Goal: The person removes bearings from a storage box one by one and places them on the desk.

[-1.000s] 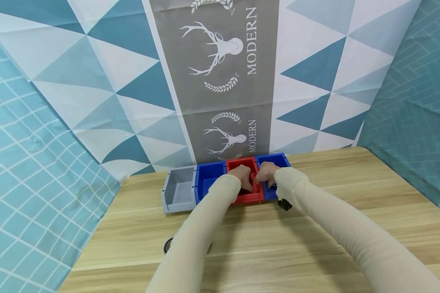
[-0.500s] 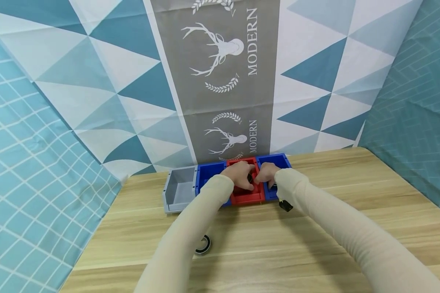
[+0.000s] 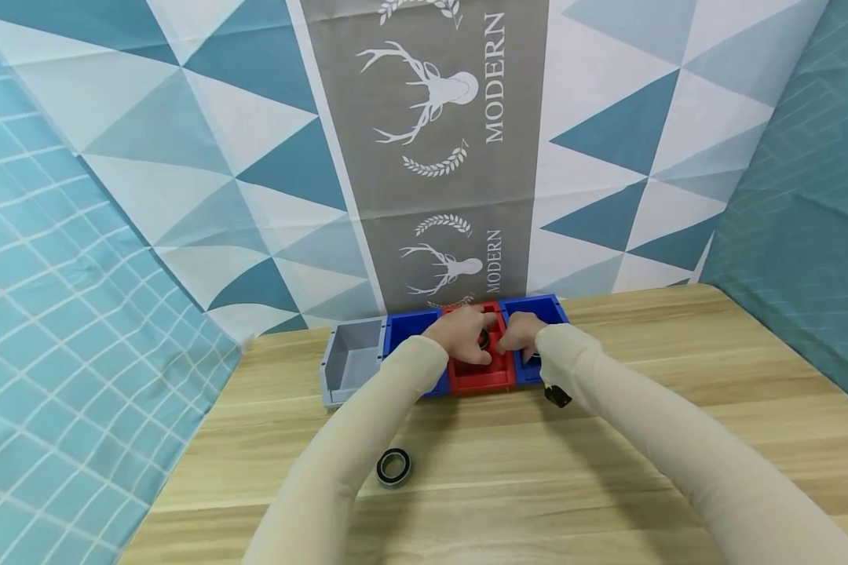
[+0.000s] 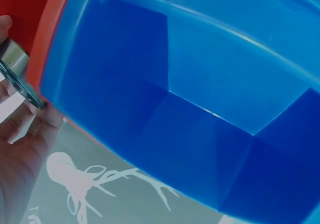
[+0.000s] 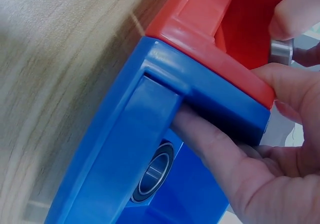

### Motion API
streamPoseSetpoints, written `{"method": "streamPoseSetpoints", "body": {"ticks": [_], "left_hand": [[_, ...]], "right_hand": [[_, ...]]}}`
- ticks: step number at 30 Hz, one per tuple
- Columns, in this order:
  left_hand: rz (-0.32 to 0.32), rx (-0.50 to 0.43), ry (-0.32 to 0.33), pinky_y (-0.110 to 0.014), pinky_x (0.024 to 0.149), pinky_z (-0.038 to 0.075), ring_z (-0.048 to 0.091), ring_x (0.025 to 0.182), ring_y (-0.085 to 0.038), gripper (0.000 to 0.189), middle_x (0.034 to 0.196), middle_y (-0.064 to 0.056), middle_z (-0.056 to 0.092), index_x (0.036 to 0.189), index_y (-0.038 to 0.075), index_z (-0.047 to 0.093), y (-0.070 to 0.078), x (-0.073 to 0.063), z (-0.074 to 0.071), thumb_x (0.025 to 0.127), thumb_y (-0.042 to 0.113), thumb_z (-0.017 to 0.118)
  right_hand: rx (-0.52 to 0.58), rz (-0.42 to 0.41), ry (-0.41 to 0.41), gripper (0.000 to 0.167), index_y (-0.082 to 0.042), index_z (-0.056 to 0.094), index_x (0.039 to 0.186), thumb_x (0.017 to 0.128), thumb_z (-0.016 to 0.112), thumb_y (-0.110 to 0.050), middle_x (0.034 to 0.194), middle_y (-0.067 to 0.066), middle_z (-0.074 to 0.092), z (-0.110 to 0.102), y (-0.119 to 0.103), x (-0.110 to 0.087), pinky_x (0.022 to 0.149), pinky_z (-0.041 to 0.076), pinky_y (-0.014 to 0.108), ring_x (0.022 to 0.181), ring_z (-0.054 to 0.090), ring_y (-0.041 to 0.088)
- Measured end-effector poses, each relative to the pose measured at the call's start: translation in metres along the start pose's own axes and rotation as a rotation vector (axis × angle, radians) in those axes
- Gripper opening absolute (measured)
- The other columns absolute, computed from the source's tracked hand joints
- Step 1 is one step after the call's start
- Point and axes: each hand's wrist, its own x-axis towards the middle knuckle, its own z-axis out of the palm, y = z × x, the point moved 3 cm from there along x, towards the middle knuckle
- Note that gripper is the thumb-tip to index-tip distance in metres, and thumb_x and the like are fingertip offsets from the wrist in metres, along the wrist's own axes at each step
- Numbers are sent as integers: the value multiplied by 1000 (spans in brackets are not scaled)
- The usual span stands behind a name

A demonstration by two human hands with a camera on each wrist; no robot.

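Note:
In the head view my left hand (image 3: pixel 461 334) is over the red bin (image 3: pixel 482 380). Its fingers and thumb pinch a ball bearing (image 4: pixel 17 59), whose shiny side and dark face show in the left wrist view. My right hand (image 3: pixel 523 333) grips the adjoining walls of the red bin and the right blue bin (image 5: pixel 112 149), fingers inside the blue one and thumb toward the red side. A second bearing (image 5: pixel 154 174) leans in that blue bin, beside the fingers. Another bearing (image 3: pixel 394 468) lies flat on the table, near the left forearm.
A second blue bin (image 3: pixel 404 326) and a grey bin (image 3: pixel 356 361) continue the row to the left. Behind the bins hangs a patterned cloth wall (image 3: pixel 459 180). A small black item (image 3: pixel 557 395) shows under the right wrist. The wooden table (image 3: pixel 509 486) extends to both sides.
My left hand has shifted slightly left and up, with the dark bearing coming into sight between its fingers. The left forearm moved left, uncovering the table bearing. The right hand stays put.

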Motion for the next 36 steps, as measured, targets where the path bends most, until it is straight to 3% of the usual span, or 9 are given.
{"method": "streamPoseSetpoints", "body": {"ticks": [5,9,13,23,30,36], "left_hand": [[-5,12,11,-29,85,53,56,95,-17,55,115,-5,59,127,15,55,2,-3,-4,79,37,69],[-13,8,37,-28,81,53,56,92,-16,47,108,-3,60,118,15,57,2,-7,-6,78,36,70],[-29,5,42,-29,85,53,56,94,-16,45,108,-3,61,115,14,58,-1,-10,-5,77,36,70],[-33,-41,18,-29,86,54,57,94,-16,50,114,-4,62,122,10,58,3,-20,-5,78,32,70],[-32,-32,-6,-28,83,55,57,94,-14,57,116,-3,63,129,12,55,12,-28,-4,79,36,70],[-33,-9,-9,-31,88,55,58,101,-17,57,120,-4,63,129,13,54,19,-33,-8,79,36,71]], "right_hand": [[18,-3,-13,42,8,54,118,85,67,-14,120,22,54,1,0,-2,67,60,33,101,66,32],[12,-10,-5,37,8,56,113,85,66,-13,117,21,54,0,-1,-3,66,60,33,98,67,32],[8,-9,5,34,7,57,111,85,65,-12,121,23,54,0,-2,-4,64,60,32,93,69,32],[15,5,9,37,7,56,115,86,65,-13,124,25,54,1,-1,-4,67,60,33,94,69,32],[33,14,-4,26,4,62,106,86,65,-13,121,23,53,4,0,-4,67,60,33,98,66,31],[43,9,0,19,2,63,99,86,64,-12,113,22,54,3,1,-2,66,60,34,93,67,31]]}}
